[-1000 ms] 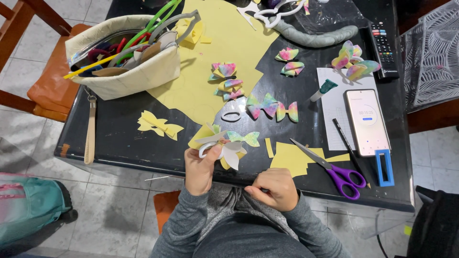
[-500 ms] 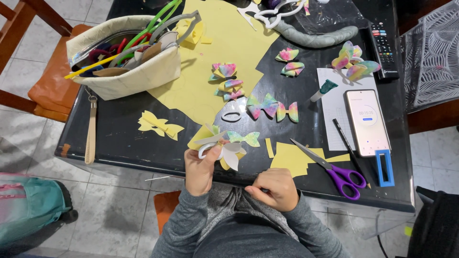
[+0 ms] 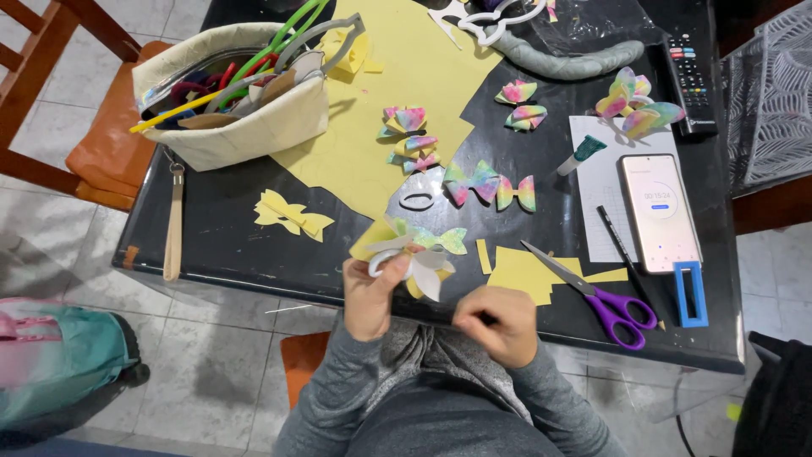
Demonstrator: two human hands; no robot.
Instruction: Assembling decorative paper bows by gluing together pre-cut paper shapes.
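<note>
Little is changing since the earlier frames: both hands are staying put at the desk [image 3: 211,237] edge. The left hand [image 3: 372,296] is pinching a white paper bow piece [image 3: 414,262]; the right hand [image 3: 499,326] is curling closed at its 4 o'clock, contents hidden. Purple scissors [image 3: 600,296] are lying at 3 o'clock.
</note>
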